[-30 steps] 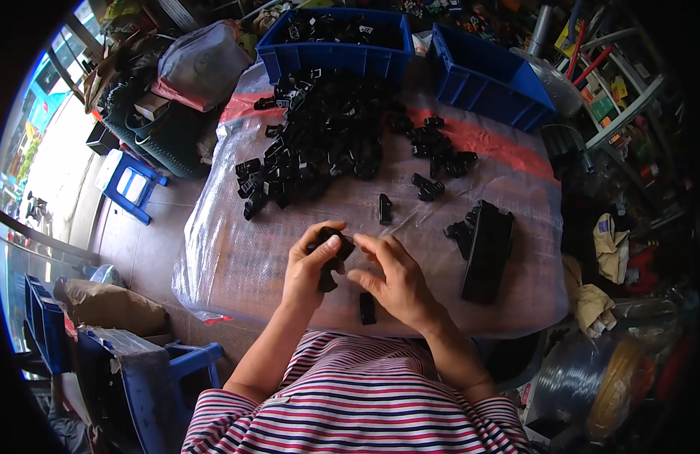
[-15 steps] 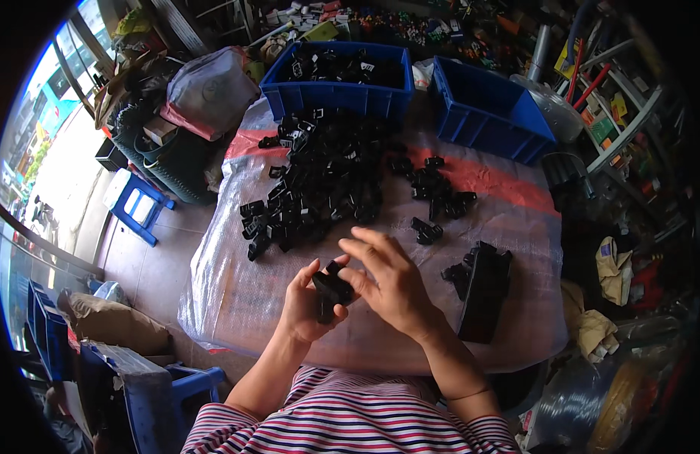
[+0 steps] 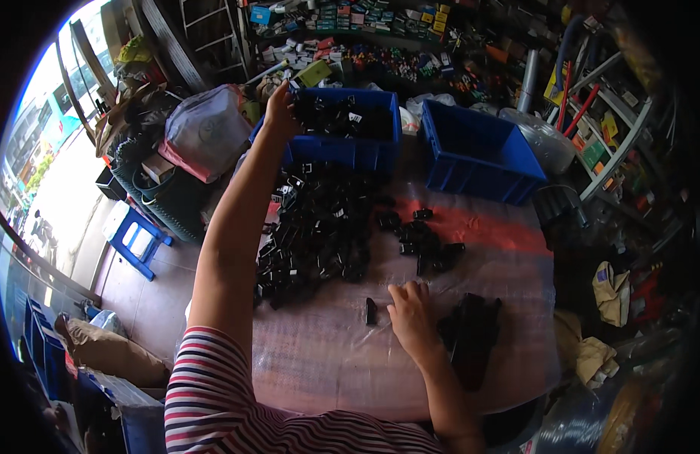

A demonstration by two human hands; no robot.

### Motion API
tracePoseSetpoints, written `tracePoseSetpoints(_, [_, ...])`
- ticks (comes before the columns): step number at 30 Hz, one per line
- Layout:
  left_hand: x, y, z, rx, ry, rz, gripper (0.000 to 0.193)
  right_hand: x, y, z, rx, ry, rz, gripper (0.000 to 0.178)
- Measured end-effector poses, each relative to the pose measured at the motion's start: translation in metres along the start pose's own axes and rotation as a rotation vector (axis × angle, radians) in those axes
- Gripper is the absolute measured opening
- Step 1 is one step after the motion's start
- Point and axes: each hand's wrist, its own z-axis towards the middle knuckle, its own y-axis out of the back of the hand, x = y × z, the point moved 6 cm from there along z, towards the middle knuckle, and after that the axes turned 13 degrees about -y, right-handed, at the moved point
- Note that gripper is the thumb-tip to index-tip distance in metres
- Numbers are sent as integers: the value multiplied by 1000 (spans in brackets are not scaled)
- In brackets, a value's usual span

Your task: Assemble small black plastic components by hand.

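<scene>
My left arm is stretched far out, and my left hand (image 3: pixel 280 113) is at the left end of a blue bin (image 3: pixel 342 151) filled with small black plastic parts (image 3: pixel 339 115); its fingers are partly hidden. My right hand (image 3: pixel 412 318) is low over the sheet-covered table, fingers slightly bent and apart, holding nothing that I can see. Just left of it a single black plastic part (image 3: pixel 371 311) stands by itself. Right of that hand lies a long dark block (image 3: pixel 475 348) with black pieces beside it. A big heap of black parts (image 3: pixel 320 227) spreads in front of the bin.
A smaller group of black parts (image 3: pixel 422 246) lies right of the heap. At the far right of the table stands another blue bin (image 3: pixel 479 178), its inside dark. A blue stool (image 3: pixel 138 238) is on the floor at left; a metal rack (image 3: pixel 611 151) is at right.
My left hand has gone from near my body out to the far bin. The hands have separated, and a black part now stands beside my right hand, which has moved lower. The view has shifted.
</scene>
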Motion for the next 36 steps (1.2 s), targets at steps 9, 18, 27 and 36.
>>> tracePoseSetpoints(9, [54, -11, -243, 1033, -262, 698, 30, 3, 17, 6, 30, 123, 249, 15])
tracePoseSetpoints(18, [71, 96, -370, 640, -4, 555, 20, -18, 50, -32, -80, -109, 400, 15])
tracePoseSetpoints(27, [84, 112, -414, 432, 92, 338, 47, 26, 26, -61, 148, -132, 592, 26])
tracePoseSetpoints(36, [96, 121, -413, 290, 179, 35, 42, 15, 16, -25, -48, -16, 393, 21])
